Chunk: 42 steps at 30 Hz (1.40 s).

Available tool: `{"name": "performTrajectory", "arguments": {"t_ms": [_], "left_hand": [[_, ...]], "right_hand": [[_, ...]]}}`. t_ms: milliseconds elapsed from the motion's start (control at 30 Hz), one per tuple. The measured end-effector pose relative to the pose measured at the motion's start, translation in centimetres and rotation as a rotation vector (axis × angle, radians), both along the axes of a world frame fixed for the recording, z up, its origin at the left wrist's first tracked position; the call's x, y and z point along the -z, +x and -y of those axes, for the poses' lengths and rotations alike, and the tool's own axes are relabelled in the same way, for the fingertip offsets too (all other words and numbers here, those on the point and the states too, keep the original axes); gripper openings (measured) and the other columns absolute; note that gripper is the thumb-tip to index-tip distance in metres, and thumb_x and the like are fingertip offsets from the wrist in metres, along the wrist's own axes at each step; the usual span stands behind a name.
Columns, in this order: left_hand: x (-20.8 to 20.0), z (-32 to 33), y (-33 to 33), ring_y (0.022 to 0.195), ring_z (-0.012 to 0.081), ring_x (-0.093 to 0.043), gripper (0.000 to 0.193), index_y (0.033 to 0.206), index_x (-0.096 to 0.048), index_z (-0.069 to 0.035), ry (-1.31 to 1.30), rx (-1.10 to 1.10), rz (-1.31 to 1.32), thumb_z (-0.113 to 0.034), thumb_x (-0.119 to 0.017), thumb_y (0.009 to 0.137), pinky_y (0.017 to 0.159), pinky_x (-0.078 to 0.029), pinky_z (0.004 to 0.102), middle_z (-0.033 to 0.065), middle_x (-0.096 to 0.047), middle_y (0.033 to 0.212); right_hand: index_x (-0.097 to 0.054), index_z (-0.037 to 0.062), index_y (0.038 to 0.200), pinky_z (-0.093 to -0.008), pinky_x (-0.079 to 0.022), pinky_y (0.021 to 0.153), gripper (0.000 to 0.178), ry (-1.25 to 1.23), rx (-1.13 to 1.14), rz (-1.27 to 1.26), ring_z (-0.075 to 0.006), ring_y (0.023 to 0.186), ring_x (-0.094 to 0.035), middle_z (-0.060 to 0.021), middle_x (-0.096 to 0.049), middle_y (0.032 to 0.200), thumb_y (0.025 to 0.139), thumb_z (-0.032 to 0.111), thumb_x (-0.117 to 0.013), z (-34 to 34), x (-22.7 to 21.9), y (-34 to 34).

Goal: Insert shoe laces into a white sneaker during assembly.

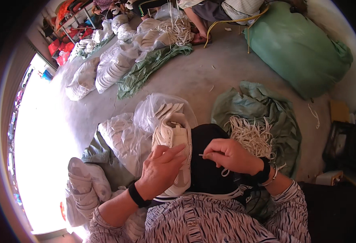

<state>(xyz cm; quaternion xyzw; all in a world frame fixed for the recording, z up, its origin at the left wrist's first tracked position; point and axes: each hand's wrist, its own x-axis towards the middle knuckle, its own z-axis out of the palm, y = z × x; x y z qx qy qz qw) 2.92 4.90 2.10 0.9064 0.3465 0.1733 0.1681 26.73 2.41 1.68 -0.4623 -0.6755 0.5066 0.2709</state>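
Observation:
A cream-white sneaker (182,178) rests on my lap, its toe toward me and its ankle opening facing away. My left hand (163,167) lies over the sneaker's upper, gripping it with the fingers across the lacing area. Just right of the shoe, my right hand (231,156) pinches the tip of a white shoelace (201,154) between thumb and fingers. A small loop of the lace hangs below that hand. Beyond it, a tangled heap of white laces (251,135) lies on a green woven sack (281,117).
Clear plastic bags (121,133) of pale shoe parts sit left of my lap, with stacked wrapped pieces (84,182) nearer. More filled bags (117,67) lie farther off. A bulging green sack (295,48) stands far right. Other people (218,10) sit at the back.

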Motion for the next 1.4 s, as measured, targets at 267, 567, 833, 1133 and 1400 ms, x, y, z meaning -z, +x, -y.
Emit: {"name": "performTrajectory", "arguments": {"t_ms": [267, 567, 833, 1133, 1400], "left_hand": [[1.6, -1.0, 1.0, 0.092, 0.0208, -0.051, 0.032, 0.101, -0.063, -0.008, 0.255, 0.136, -0.225, -0.011, -0.062, 0.069, 0.081, -0.046, 0.0347, 0.0018, -0.055, 0.119], [1.7, -0.8, 0.3, 0.104, 0.0262, -0.050, 0.037, 0.105, -0.062, -0.006, 0.375, 0.264, -0.272, -0.012, -0.058, 0.068, 0.096, -0.038, 0.0441, 0.0087, -0.054, 0.112], [0.8, -1.1, 0.6, 0.104, 0.0264, -0.048, 0.029, 0.088, -0.068, -0.003, 0.354, 0.420, -0.404, -0.022, -0.060, 0.068, 0.103, -0.029, 0.0507, 0.0095, -0.057, 0.101], [1.8, 0.1, -0.8, 0.125, 0.0276, -0.037, 0.053, 0.116, -0.055, 0.001, 0.156, 0.271, -0.410, -0.037, -0.058, 0.079, 0.107, -0.022, 0.0474, 0.0134, -0.048, 0.128], [3.2, 1.3, -1.8, 0.127, 0.0255, -0.038, 0.045, 0.116, -0.054, 0.000, 0.053, 0.175, -0.245, -0.025, -0.061, 0.079, 0.103, -0.031, 0.0414, 0.0135, -0.046, 0.131]], "right_hand": [[-0.057, 0.0038, 0.087, -0.0352, -0.048, 0.069, 0.008, 0.539, -0.113, 0.163, -0.0309, 0.079, -0.059, -0.0116, -0.057, 0.097, 0.083, 0.010, -0.058, -5.0, 3.2, -1.8], [-0.051, 0.0039, 0.086, -0.0407, -0.045, 0.064, 0.008, 0.414, -0.157, 0.156, -0.0352, 0.075, -0.056, -0.0139, -0.054, 0.083, 0.083, 0.010, -0.054, -6.1, 3.0, -2.8], [-0.050, 0.0030, 0.085, -0.0418, -0.045, 0.065, 0.009, 0.410, -0.164, 0.140, -0.0369, 0.077, -0.056, -0.0155, -0.055, 0.081, 0.083, 0.011, -0.052, -5.6, 2.2, -3.6], [-0.055, 0.0019, 0.087, -0.0337, -0.045, 0.063, 0.012, 0.052, -0.086, 0.056, -0.0226, 0.065, -0.058, -0.0116, -0.057, 0.071, 0.089, 0.013, -0.050, -9.8, 3.7, -5.3], [-0.061, 0.0011, 0.089, -0.0268, -0.045, 0.058, 0.016, 0.059, 0.185, -0.057, -0.0092, 0.064, -0.057, -0.0033, -0.061, 0.071, 0.091, 0.013, -0.050, -7.3, 4.7, -5.6]]}}
